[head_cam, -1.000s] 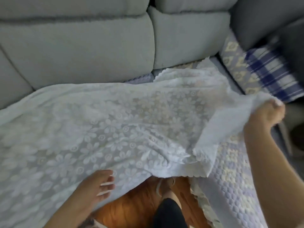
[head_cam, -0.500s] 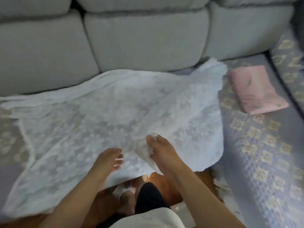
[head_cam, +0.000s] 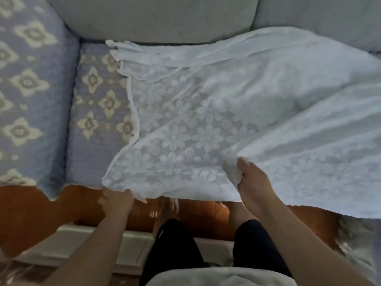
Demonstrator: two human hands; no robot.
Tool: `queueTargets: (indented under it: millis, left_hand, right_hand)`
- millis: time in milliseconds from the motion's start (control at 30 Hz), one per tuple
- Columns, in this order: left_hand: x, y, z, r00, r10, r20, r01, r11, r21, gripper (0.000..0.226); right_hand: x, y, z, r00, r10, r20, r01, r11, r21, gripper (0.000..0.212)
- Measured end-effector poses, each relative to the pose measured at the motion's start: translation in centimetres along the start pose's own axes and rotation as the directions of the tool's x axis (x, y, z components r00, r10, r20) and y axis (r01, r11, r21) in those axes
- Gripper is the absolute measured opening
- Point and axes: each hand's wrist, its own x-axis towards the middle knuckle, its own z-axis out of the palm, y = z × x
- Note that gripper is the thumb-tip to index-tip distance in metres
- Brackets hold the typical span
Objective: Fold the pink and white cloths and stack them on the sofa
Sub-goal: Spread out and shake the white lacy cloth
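The white lace cloth (head_cam: 206,120) lies spread over the sofa (head_cam: 154,17) seat, on a lilac patterned cover (head_cam: 97,104), its near edge hanging toward the orange floor (head_cam: 31,203). The right hand (head_cam: 253,182) pinches a raised fold; the left hand (head_cam: 115,201) grips the front corner.

A white lace cloth (head_cam: 206,124) sprawls across the sofa (head_cam: 37,89), filling the frame's right. At lower center, the left hand (head_cam: 115,201) grips its near corner; the right hand (head_cam: 252,180) pinches a raised fold.
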Motion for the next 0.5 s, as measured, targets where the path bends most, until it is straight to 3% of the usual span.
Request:
queueTargets:
  millis: [100,167,267,333,400,500]
  left_hand:
    - [7.3,-0.1,-0.9,0.999,-0.04,-0.007,0.04,0.997,0.059,0.079]
    - [11.1,-0.8,-1.6,0.99,-0.06,0.126,0.062,0.998,-0.011,0.068]
    - [13.5,-1.9,-2.3,0.952,0.048,0.304,-0.036,0.998,-0.044,0.038]
    - [13.0,-2.1,-3.3,0.922,0.092,0.376,-0.065,0.994,-0.084,0.031]
    - [11.9,-2.5,-4.6,0.925,0.109,0.364,-0.074,0.991,-0.111,0.035]
    - [9.2,-3.1,-7.3,0.946,0.227,0.233,-0.187,0.966,-0.179,0.028]
  right_hand:
    - [0.8,2.8,3.4,0.996,-0.041,-0.079,0.027,0.985,-0.172,0.033]
    - [0.4,4.9,6.2,0.986,-0.06,-0.156,0.021,0.97,-0.24,0.038]
    - [-0.5,7.0,9.3,0.951,-0.095,-0.295,0.033,0.978,-0.207,0.037]
    - [-1.4,7.1,10.5,0.936,-0.12,-0.331,0.054,0.978,-0.202,0.039]
    - [-3.0,6.1,10.8,0.92,-0.167,-0.355,0.081,0.967,-0.243,0.042]
    - [-6.2,3.3,9.7,0.865,-0.29,-0.409,0.146,0.926,-0.348,0.026]
